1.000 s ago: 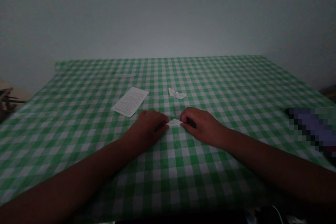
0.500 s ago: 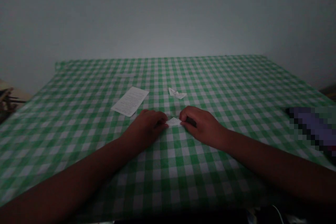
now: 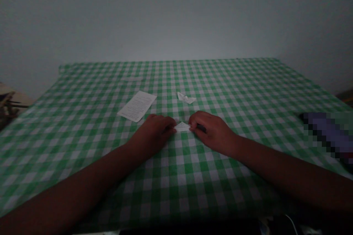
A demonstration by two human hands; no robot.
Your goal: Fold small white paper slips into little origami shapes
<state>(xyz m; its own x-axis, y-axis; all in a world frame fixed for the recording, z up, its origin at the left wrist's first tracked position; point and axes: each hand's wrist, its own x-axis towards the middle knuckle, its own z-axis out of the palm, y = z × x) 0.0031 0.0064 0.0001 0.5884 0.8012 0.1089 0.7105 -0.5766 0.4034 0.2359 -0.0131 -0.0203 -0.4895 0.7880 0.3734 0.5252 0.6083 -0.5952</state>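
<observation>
Between my two hands is a small folded paper boat (image 3: 182, 127), white with a peak in its middle. My left hand (image 3: 156, 130) pinches its left end between thumb and fingers. The right end is pinched the same way by my right hand (image 3: 211, 130). Just beyond the hands, a second folded paper boat (image 3: 186, 98) with printed marks lies tilted on the cloth. A flat sheet of printed paper (image 3: 137, 106) lies to the left, past my left hand.
A green and white checked tablecloth (image 3: 176, 176) covers the table. At the right edge lies a dark, blurred-out object (image 3: 328, 136). A faint pale strip (image 3: 132, 79) lies farther back on the left. Behind the table stands a bare wall (image 3: 176, 18).
Both hands keep their pinch at nearly the same place. The boat between them now shows a slightly sharper peak and a flatter lower band.
</observation>
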